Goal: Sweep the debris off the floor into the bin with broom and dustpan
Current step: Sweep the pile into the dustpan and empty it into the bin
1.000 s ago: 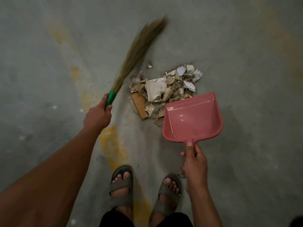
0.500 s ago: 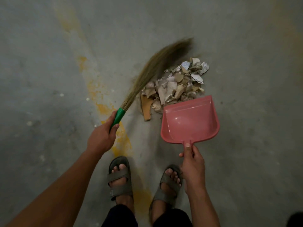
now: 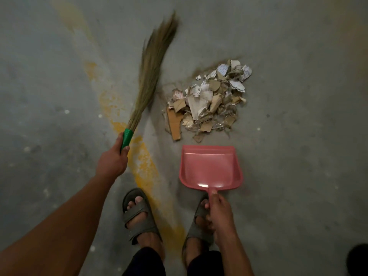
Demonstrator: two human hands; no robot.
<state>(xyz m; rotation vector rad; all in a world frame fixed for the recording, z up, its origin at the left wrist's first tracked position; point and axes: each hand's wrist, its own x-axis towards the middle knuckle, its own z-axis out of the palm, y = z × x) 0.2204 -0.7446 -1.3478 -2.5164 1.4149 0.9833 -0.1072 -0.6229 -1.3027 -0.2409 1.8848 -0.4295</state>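
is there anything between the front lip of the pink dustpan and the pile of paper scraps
Nothing: in the head view only a narrow strip of bare concrete floor separates the dustpan from the debris pile.

1. No legible text, label, brand or number is found anywhere in the head view.
2. Faint reddish print is seen on a few white scraps in the debris pile (image 3: 207, 98), but it is too small and blurred to be read.
3. A worn yellow painted line (image 3: 143, 162) is marked on the floor; no letters or figures are formed by it.
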